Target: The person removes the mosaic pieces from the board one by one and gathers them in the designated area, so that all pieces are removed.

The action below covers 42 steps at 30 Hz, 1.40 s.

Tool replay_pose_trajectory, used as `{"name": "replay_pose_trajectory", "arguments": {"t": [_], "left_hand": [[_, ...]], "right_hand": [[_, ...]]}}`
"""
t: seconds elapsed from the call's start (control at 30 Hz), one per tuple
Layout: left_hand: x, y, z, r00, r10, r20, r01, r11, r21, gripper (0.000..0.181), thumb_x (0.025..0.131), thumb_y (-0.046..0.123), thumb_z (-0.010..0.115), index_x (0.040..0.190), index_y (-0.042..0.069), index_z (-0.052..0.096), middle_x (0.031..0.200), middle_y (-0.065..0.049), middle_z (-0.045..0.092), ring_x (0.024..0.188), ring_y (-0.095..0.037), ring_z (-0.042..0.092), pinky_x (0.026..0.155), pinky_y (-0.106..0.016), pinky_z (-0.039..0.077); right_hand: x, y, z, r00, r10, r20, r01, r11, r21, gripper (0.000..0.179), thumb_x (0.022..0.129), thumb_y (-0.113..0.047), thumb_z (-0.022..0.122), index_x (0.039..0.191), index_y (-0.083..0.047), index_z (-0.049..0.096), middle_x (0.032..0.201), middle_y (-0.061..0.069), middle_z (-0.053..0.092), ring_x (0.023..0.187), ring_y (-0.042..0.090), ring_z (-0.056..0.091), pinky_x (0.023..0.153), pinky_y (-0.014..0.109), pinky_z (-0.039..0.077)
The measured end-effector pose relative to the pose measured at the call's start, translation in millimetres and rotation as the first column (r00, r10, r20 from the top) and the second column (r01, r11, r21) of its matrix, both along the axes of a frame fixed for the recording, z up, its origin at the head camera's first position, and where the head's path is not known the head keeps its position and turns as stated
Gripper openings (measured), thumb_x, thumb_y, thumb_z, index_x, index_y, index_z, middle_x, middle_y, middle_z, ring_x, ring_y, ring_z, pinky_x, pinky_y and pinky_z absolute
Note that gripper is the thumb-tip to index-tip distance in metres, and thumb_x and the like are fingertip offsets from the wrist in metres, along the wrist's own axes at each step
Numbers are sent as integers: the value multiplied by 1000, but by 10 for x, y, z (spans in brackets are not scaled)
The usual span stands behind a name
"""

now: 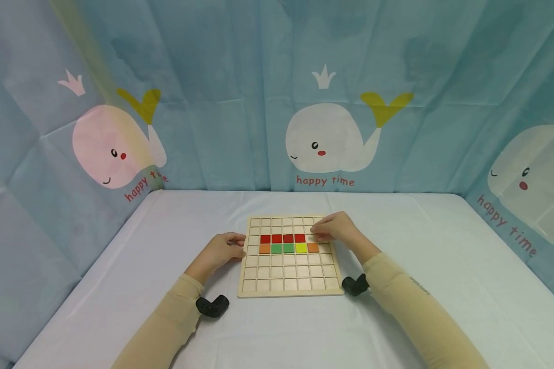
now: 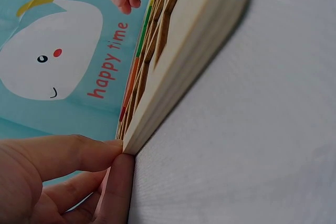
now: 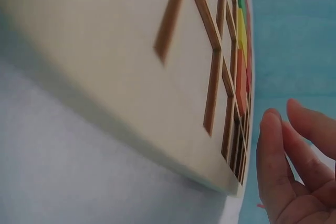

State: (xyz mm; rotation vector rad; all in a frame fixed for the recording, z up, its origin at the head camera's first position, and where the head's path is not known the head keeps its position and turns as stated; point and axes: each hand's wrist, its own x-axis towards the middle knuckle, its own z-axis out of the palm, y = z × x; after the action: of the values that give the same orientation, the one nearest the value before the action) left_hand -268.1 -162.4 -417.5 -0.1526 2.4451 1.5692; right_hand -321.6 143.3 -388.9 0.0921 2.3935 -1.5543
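A square wooden grid board [image 1: 277, 284] lies on the white table. Several red tiles [image 1: 277, 239] form one row in it. In the row just below sit an orange tile [image 1: 264, 248], two green tiles [image 1: 282, 248], a yellow tile [image 1: 301, 248] and another orange tile [image 1: 313, 247]. My left hand [image 1: 222, 251] pinches the board's left edge; the left wrist view has thumb and finger at its corner. Over the board's right side, my right hand [image 1: 339, 229] hovers by the end of the red row. Its loosely bent fingers [image 3: 273, 150] show no tile between them.
A white cloth covers the table [image 1: 166, 225]. Behind it hangs a blue curtain [image 1: 212, 148] printed with whales. Black wrist devices [image 1: 212, 306] sit beside both sleeves, the right one [image 1: 355, 285] close to the board's lower right corner.
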Motion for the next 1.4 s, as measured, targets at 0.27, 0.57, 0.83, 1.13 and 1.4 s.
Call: {"name": "replay_pose_trajectory", "arguments": {"t": [0.27,0.57,0.83,1.13,1.4], "left_hand": [[-8,1,-1,1000,6,-4,-6,1000,4,50,87,0,66,136,0,56,119,-15,59,98,-20,62,82,-28,57],[5,5,13,1000,5,-8,-5,1000,1,50,86,1,67,135,-1,57,119,-15,59,97,-20,61,81,-28,57],[12,6,2,1000,2,-14,-1,1000,6,51,85,1,67,135,-2,57,118,-15,59,97,-20,61,81,-27,57],[3,-6,-5,1000,8,-12,-8,1000,7,51,85,1,67,135,-1,57,119,-15,60,98,-20,61,80,-27,57],[0,2,-6,1000,2,-16,-2,1000,8,51,84,1,68,134,-2,58,117,-15,60,96,-19,61,80,-27,57]], "right_hand": [[-13,-85,28,999,46,4,-46,998,38,24,88,-12,74,103,6,75,84,10,77,62,9,70,68,26,59],[-23,-158,14,997,70,21,-71,997,24,20,88,-10,73,99,6,75,81,8,76,62,10,69,67,25,59],[-59,-185,-8,997,74,33,-74,997,0,18,88,-6,72,98,9,75,78,8,75,60,11,68,64,25,59],[-85,-202,-9,994,87,68,-85,996,-28,16,86,-3,73,96,10,74,73,6,73,57,9,65,61,23,58],[-81,-217,-15,994,80,74,-81,997,15,15,85,-4,75,95,7,75,76,6,74,56,9,65,60,22,57]]}}
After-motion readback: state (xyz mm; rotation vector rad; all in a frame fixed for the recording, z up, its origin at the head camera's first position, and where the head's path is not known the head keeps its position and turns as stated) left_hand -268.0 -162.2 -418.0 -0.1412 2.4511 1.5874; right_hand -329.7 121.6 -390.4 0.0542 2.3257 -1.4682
